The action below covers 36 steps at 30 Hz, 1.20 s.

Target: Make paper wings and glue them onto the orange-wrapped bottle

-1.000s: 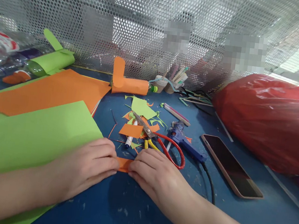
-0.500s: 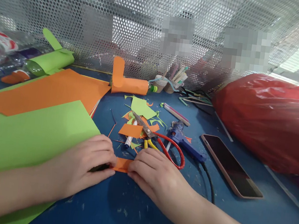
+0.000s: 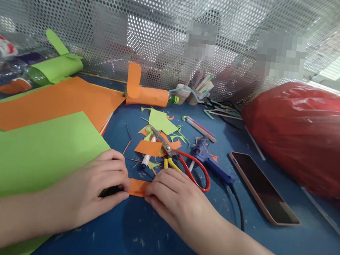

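A small orange paper strip [image 3: 138, 187] lies on the blue table [image 3: 150, 241] between my two hands. My left hand [image 3: 97, 189] pinches its left end, fingers curled over the edge of a large green paper sheet [image 3: 30, 156]. My right hand [image 3: 176, 198] presses its fingertips together on the strip's right end. Red-handled scissors [image 3: 184, 162] lie just beyond my right hand, with a marker pen [image 3: 147, 153] and paper scraps [image 3: 156, 136] near them.
A blue glue gun [image 3: 212, 163] and a phone [image 3: 263, 188] lie to the right, beside a big red plastic bag [image 3: 308, 132]. An orange sheet [image 3: 51, 104], an orange-wrapped bottle [image 3: 147, 93] and a green-wrapped bottle [image 3: 51, 67] sit further back, before a perforated metal screen [image 3: 108, 20].
My left hand has slid slightly left, so more of the orange strip shows between my hands. My right hand has stayed in place.
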Each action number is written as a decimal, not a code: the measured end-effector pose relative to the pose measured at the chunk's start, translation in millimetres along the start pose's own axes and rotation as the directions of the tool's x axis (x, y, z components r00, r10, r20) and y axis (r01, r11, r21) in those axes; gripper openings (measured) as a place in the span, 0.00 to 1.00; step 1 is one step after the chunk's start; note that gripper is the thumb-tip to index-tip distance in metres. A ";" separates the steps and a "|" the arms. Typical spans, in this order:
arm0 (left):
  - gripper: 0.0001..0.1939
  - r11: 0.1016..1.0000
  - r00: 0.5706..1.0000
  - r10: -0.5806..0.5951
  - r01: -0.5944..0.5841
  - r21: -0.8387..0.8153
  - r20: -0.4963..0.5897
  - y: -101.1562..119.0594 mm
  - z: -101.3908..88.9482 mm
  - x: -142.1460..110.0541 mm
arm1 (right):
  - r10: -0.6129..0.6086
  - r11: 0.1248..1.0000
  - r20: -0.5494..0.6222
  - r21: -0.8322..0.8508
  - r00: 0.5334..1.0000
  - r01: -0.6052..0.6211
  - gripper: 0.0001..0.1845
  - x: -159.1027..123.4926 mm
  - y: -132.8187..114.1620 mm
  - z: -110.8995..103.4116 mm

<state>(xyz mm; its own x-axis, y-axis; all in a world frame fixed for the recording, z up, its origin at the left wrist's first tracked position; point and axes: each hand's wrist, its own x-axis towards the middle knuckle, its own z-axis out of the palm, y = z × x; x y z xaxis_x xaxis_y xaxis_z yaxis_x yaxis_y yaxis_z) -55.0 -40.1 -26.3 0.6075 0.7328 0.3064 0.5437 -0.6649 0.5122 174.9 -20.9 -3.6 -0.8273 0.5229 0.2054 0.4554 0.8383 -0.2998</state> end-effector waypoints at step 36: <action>0.10 0.997 0.998 0.048 -0.046 -0.054 0.045 -0.9 1.0 1.6 | -0.028 0.992 -0.008 -0.125 1.000 0.027 0.09 -0.5 1.9 3.9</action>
<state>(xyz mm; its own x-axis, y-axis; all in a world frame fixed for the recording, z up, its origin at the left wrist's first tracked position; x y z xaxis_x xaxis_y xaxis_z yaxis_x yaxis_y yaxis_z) -53.9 -38.5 -27.0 0.6582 0.6928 0.2946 0.4832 -0.6888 0.5404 175.0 -20.2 -7.9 -0.8373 0.5001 0.2212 0.4702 0.8649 -0.1754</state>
